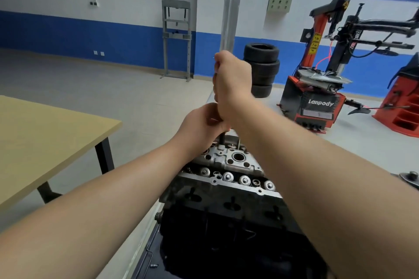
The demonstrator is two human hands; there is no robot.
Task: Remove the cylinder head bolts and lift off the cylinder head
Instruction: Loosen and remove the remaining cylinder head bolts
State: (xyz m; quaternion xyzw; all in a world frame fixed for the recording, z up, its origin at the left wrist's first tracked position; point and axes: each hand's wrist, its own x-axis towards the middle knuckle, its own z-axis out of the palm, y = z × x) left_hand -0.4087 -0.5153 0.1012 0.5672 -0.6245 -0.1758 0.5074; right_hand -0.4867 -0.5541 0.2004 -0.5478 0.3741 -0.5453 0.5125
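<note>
The cylinder head [229,161], silver aluminium with round bores and a row of shiny valve-spring caps, sits on top of the dark engine block [226,222]. A thin dark tool shaft [222,137] stands upright in the head's far end. My right hand [231,81] grips the tool's handle in a fist, held high above the head. Just below it, my left hand [204,122] curls its fingers round the shaft. The handle and the bolt under the shaft are hidden.
A wooden table [45,138] with black legs stands at the left. Beyond the engine are stacked tyres [261,68], a red tyre changer [317,102], a grey shop press [176,38] and a metal post [231,7]. A small bolt [154,265] lies on the stand's base.
</note>
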